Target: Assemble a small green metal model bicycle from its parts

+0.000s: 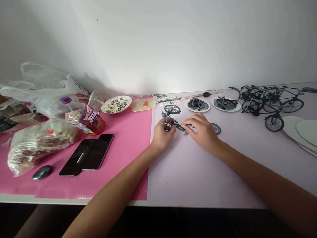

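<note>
My left hand [162,135] is closed around a dark green model bicycle [170,123], holding it just above the lilac part of the table. One spoked wheel [172,109] shows at the bicycle's far end. Between the fingers of my right hand [203,129] is a slim tool with a dark handle [188,125] that looks like a small screwdriver. Its thin shaft points left at the bicycle frame; whether the tip touches is too small to tell. A loose spoked wheel [216,128] lies partly hidden behind my right hand.
Plates of black wheels [198,111] and dark parts [227,109] stand behind my hands. Several model bicycles [271,99] and white plates [308,130] are at right. Leftward are a bowl [116,111], a drink bottle [83,117], plastic bags [47,99], two phones [97,152] and a mouse-like object [42,172].
</note>
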The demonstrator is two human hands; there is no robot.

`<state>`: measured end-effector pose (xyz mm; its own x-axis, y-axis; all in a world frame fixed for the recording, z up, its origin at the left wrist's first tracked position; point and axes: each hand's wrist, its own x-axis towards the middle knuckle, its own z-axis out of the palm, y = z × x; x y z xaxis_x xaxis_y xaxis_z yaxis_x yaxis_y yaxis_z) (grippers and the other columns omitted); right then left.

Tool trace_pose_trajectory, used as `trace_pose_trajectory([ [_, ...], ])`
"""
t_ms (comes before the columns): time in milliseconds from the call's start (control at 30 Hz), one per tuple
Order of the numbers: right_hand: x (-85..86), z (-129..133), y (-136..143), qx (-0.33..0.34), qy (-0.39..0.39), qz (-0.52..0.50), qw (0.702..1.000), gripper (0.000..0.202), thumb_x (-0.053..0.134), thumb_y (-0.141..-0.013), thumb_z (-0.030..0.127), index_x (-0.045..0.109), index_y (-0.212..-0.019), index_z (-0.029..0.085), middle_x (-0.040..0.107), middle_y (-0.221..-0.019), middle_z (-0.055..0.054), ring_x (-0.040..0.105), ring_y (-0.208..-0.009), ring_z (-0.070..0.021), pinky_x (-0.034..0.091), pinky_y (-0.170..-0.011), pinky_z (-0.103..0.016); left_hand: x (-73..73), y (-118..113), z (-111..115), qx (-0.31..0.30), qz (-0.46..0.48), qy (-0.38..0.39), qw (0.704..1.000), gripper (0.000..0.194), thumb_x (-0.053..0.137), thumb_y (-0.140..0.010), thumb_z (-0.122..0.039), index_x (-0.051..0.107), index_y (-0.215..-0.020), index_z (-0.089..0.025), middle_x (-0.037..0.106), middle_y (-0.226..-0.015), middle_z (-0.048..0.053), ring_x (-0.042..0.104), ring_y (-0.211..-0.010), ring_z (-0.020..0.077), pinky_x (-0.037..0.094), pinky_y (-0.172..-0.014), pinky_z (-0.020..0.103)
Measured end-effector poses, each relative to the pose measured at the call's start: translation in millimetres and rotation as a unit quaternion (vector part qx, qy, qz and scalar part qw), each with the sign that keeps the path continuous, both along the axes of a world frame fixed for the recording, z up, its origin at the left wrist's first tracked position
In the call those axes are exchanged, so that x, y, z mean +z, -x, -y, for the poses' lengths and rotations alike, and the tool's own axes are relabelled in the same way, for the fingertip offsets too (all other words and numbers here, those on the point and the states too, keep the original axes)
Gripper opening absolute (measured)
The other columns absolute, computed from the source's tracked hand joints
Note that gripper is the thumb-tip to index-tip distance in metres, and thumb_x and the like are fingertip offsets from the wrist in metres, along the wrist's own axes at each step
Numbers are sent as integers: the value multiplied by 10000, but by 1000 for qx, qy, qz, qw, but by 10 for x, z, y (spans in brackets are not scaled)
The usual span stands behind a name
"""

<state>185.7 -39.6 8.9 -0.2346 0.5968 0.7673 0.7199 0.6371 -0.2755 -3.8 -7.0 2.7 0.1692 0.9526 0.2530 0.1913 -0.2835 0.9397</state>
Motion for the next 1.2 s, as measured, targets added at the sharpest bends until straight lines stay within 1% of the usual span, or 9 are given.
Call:
trace_pose_trajectory([
  [367,0,-8,-13,17,-1,-29,999,117,661,-996,255,749,-930,295,758,-908,-53,677,-892,-260,552,-849,-437,-32,4,-17,-3,-4,-5,1000,170,707,-842,-190,613,-984,-188,688,-962,42,671,-722,130,511,-664,264],
  [500,-15,-11,-15,-2,-1,-32,999,117,691,-985,310,758,-895,277,768,-837,-48,676,-782,-240,550,-729,-390,-27,-3,8,-12,-8,5,1000,188,700,-851,-185,623,-1022,-182,696,-997,52,675,-730,126,513,-673,262],
  [633,-33,-14,-23,-44,-29,-23,998,232,719,-974,373,719,-790,233,732,-728,-35,626,-635,-184,480,-603,-321,-23,-22,41,-21,-7,-3,1000,168,708,-845,-178,626,-992,-181,703,-1017,51,672,-713,115,511,-664,255],
  [767,-43,-16,-37,-68,-50,-4,996,390,684,-995,421,579,-677,220,647,-629,-8,543,-550,-143,391,-549,-296,4,-37,79,-27,2,-7,1000,173,717,-852,-190,636,-1004,-180,706,-995,51,689,-718,124,516,-659,254],
  [867,-38,-5,-40,-82,-13,14,996,449,604,-1033,443,473,-659,231,570,-605,6,483,-531,-138,339,-532,-297,21,-44,99,-37,3,-9,999,185,718,-858,-197,645,-1027,-180,719,-1022,59,693,-718,123,519,-660,255],
  [933,-25,13,-32,-84,29,25,996,421,540,-1057,434,460,-694,237,560,-633,2,483,-548,-148,329,-537,-299,20,-48,103,-40,3,-14,999,177,712,-860,-194,646,-1024,-179,720,-1023,62,694,-721,125,516,-653,254],
  [1033,0,52,-8,-68,91,18,993,304,466,-1074,390,512,-815,238,626,-745,-25,579,-655,-178,386,-602,-295,4,-51,93,-39,-1,-19,999,167,698,-868,-192,643,-1026,-177,721,-1016,65,692,-727,130,516,-653,257],
  [1133,7,88,15,-50,140,0,989,141,507,-1037,347,524,-946,240,679,-908,-47,653,-795,-200,449,-696,-299,-10,-45,73,-21,-4,-25,999,169,695,-863,-182,645,-1025,-178,718,-1010,60,672,-715,119,519,-660,251],
  [1200,-5,98,22,-45,166,1,985,95,537,-1007,329,505,-979,245,678,-962,-48,650,-784,-197,452,-686,-301,-13,-36,60,-11,-6,-29,1000,161,690,-861,-174,654,-1017,-180,708,-985,52,663,-710,114,520,-658,244],
])
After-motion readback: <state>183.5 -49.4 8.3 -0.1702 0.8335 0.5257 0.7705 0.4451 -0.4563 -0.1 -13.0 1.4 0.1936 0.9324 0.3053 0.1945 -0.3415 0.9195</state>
